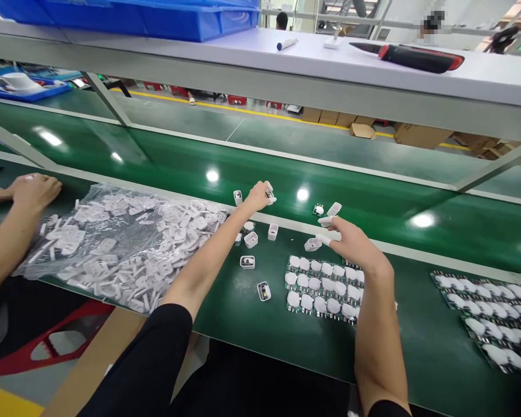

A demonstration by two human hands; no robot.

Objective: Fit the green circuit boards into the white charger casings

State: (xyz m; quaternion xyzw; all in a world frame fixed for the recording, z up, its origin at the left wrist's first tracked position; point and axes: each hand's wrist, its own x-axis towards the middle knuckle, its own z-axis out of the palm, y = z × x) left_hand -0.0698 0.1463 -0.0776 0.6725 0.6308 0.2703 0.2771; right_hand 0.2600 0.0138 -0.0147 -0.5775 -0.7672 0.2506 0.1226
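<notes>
From the head camera, the left hand (259, 197) was stretched out over the far edge of the green bench (243, 313). Its fingers were closed in a pinch on a small white charger housing (270, 193). The right hand (351, 243) was further right along that far edge, its fingertips (327, 222) in white finger cots, stretched out and slightly apart. A white cover (334, 208) lay against the tip of the forefinger, but whether the hand really pinched it could not be told. A small circuit module (318, 209) was just beside that cover, on the conveyor belt (373, 191) that ran along the bench's far edge.

Below the right wrist, near the middle of the bench, lay a panel of circuit boards (321, 286) studded with white parts. A second panel (495, 324) lay well apart from it, toward the right end. Loose housings (250, 239) were scattered between the two hands (some upright, some on their sides). One more (264, 291) lay nearer the front edge, just left of the first panel.

Toward the left end, a clear plastic bag (113, 243) was spread open under a heap of white plug parts. A co-worker's hand (35, 191) rested at the bag's far left corner. On the shelf (286, 63) above were blue bins (156, 17), a marker (286, 44) and a black-and-red knife (408, 57).
</notes>
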